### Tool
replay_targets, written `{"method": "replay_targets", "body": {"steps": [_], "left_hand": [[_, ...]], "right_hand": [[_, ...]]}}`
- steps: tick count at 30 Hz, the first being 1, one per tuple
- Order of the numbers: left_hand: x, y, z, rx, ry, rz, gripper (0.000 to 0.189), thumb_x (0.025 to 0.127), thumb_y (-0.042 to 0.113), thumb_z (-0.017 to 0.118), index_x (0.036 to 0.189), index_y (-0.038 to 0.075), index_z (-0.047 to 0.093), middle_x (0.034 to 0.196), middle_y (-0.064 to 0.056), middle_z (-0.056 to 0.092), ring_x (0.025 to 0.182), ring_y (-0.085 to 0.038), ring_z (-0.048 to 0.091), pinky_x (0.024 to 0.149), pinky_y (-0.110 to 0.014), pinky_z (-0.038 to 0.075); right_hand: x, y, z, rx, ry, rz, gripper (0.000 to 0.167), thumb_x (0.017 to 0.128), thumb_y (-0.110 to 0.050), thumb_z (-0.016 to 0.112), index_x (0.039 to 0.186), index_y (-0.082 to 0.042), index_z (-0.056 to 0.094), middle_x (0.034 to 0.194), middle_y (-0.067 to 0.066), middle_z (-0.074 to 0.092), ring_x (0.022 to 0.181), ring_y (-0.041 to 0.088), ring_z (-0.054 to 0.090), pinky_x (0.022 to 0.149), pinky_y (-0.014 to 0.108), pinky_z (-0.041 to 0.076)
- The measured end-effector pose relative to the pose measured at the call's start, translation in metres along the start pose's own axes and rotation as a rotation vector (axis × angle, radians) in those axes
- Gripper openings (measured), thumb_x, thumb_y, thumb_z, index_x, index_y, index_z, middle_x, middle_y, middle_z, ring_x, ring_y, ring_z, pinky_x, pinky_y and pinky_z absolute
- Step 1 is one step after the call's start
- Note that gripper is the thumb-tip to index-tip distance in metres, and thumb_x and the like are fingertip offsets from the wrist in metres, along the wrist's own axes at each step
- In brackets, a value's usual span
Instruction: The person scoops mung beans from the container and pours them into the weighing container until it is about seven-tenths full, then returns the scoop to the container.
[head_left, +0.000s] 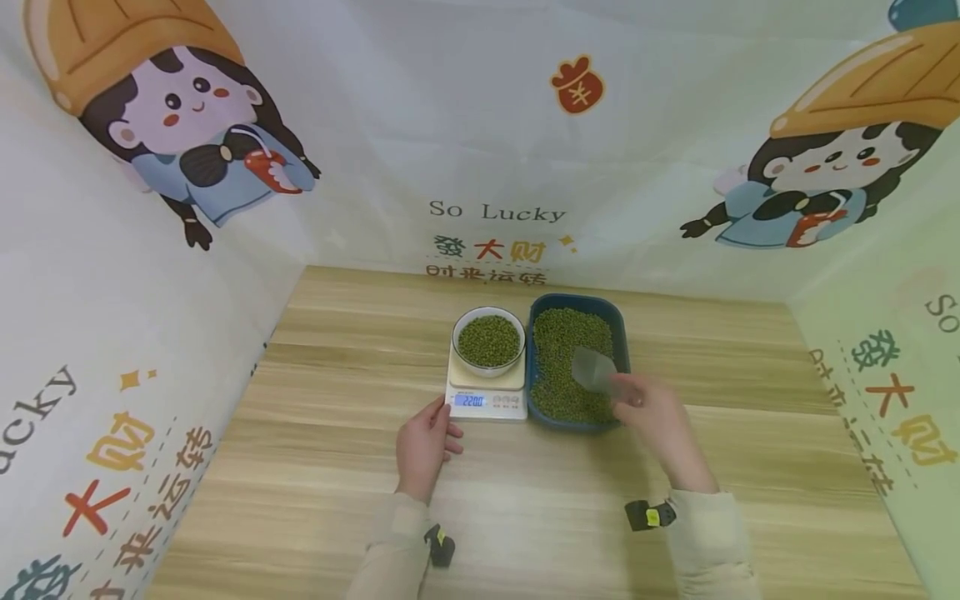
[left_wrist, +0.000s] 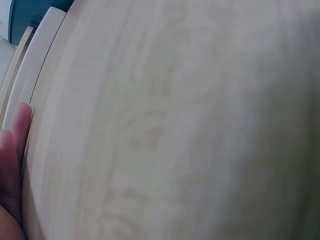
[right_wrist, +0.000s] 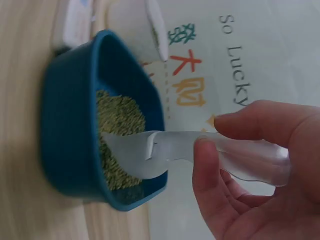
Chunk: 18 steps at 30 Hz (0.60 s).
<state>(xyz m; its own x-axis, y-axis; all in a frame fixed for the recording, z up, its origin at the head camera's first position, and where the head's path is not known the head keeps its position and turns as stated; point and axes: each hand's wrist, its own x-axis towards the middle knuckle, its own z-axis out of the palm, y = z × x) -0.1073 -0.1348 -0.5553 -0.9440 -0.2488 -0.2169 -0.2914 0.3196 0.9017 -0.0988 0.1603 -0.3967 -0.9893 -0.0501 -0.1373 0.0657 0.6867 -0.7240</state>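
My right hand (head_left: 660,421) grips the handle of a clear plastic scoop (right_wrist: 170,147), thumb on one side and fingers on the other. The scoop's head is over the green mung beans (head_left: 562,400) in a blue tub (right_wrist: 70,120); how deep it reaches is hard to tell. My left hand (head_left: 425,446) touches the front left corner of a white kitchen scale (head_left: 486,403) with relaxed fingers, and in the left wrist view its fingertips (left_wrist: 21,117) lie along the scale's side. On the scale stands a white bowl (head_left: 489,372) of mung beans; the display seems to read 220.0.
The tub stands close against the scale's right side on a wood-grain tabletop (head_left: 337,392). A printed cloth (head_left: 420,108) hangs behind the table and along both sides.
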Motion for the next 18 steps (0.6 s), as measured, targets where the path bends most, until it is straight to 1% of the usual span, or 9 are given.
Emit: {"method": "replay_targets", "body": {"steps": [3, 4, 7, 10, 11, 12, 14, 16, 18], "left_hand": [[0.0, 0.0, 0.0, 0.004, 0.002, 0.003, 0.038, 0.093, 0.032, 0.047, 0.126, 0.013, 0.051, 0.066, -0.001, 0.062, 0.048, -0.013, 0.06, 0.038, -0.022, 0.048], [0.0, 0.0, 0.001, 0.006, 0.002, 0.004, 0.038, 0.093, 0.032, 0.046, 0.126, 0.013, 0.051, 0.065, -0.001, 0.062, 0.048, -0.013, 0.06, 0.037, -0.022, 0.047], [0.0, 0.0, 0.002, 0.006, 0.007, 0.0, 0.037, 0.093, 0.031, 0.046, 0.125, 0.014, 0.052, 0.065, -0.001, 0.062, 0.047, -0.013, 0.06, 0.037, -0.022, 0.047], [-0.001, 0.0, 0.003, 0.008, 0.003, -0.006, 0.037, 0.093, 0.031, 0.046, 0.126, 0.014, 0.051, 0.065, 0.0, 0.062, 0.047, -0.013, 0.06, 0.038, -0.022, 0.048], [-0.001, 0.0, 0.003, 0.006, 0.0, -0.011, 0.037, 0.093, 0.031, 0.046, 0.126, 0.014, 0.051, 0.065, 0.0, 0.062, 0.047, -0.013, 0.06, 0.038, -0.021, 0.048], [-0.001, 0.0, 0.003, 0.007, -0.004, -0.015, 0.037, 0.093, 0.03, 0.046, 0.126, 0.014, 0.051, 0.065, 0.0, 0.062, 0.048, -0.013, 0.06, 0.038, -0.022, 0.048], [-0.001, 0.001, 0.002, 0.009, -0.005, -0.016, 0.037, 0.093, 0.03, 0.046, 0.126, 0.014, 0.051, 0.065, 0.0, 0.062, 0.048, -0.013, 0.06, 0.039, -0.023, 0.048], [-0.001, 0.002, 0.002, 0.008, -0.001, -0.018, 0.037, 0.093, 0.03, 0.046, 0.126, 0.014, 0.051, 0.065, 0.0, 0.062, 0.048, -0.014, 0.06, 0.039, -0.023, 0.048], [0.0, 0.002, 0.001, 0.01, 0.004, -0.015, 0.037, 0.093, 0.031, 0.046, 0.126, 0.014, 0.051, 0.065, -0.001, 0.063, 0.048, -0.014, 0.06, 0.039, -0.024, 0.048]], "right_hand": [[-0.003, 0.007, 0.007, -0.034, 0.058, -0.002, 0.04, 0.084, -0.01, 0.056, 0.123, -0.005, 0.05, 0.122, 0.02, 0.049, 0.1, 0.033, 0.053, 0.079, 0.045, 0.047], [-0.003, 0.008, 0.009, -0.052, 0.09, -0.007, 0.039, 0.084, -0.011, 0.055, 0.122, -0.005, 0.051, 0.121, 0.019, 0.05, 0.097, 0.032, 0.055, 0.076, 0.044, 0.049], [-0.002, 0.013, 0.011, -0.124, 0.235, -0.052, 0.032, 0.086, -0.016, 0.055, 0.116, -0.005, 0.056, 0.106, 0.018, 0.06, 0.076, 0.026, 0.061, 0.058, 0.033, 0.051], [-0.002, 0.016, 0.007, -0.194, 0.383, -0.092, 0.032, 0.088, -0.026, 0.055, 0.11, -0.004, 0.059, 0.088, 0.018, 0.066, 0.049, 0.019, 0.057, 0.037, 0.026, 0.043], [-0.002, 0.016, 0.005, -0.213, 0.429, -0.103, 0.034, 0.088, -0.031, 0.055, 0.108, -0.004, 0.06, 0.083, 0.017, 0.066, 0.045, 0.017, 0.055, 0.035, 0.026, 0.041], [-0.002, 0.016, 0.001, -0.23, 0.466, -0.107, 0.035, 0.088, -0.035, 0.055, 0.105, -0.004, 0.061, 0.081, 0.016, 0.066, 0.044, 0.014, 0.054, 0.036, 0.025, 0.041], [-0.003, 0.015, -0.006, -0.254, 0.516, -0.123, 0.039, 0.086, -0.041, 0.055, 0.099, -0.005, 0.064, 0.076, 0.014, 0.066, 0.038, 0.012, 0.048, 0.036, 0.027, 0.04], [-0.004, 0.013, -0.012, -0.283, 0.543, -0.138, 0.042, 0.085, -0.046, 0.055, 0.092, -0.006, 0.067, 0.07, 0.012, 0.066, 0.035, 0.01, 0.043, 0.037, 0.027, 0.04], [-0.005, 0.01, -0.017, -0.318, 0.546, -0.148, 0.046, 0.083, -0.049, 0.055, 0.086, -0.006, 0.068, 0.064, 0.009, 0.065, 0.033, 0.009, 0.04, 0.035, 0.027, 0.038]]}}
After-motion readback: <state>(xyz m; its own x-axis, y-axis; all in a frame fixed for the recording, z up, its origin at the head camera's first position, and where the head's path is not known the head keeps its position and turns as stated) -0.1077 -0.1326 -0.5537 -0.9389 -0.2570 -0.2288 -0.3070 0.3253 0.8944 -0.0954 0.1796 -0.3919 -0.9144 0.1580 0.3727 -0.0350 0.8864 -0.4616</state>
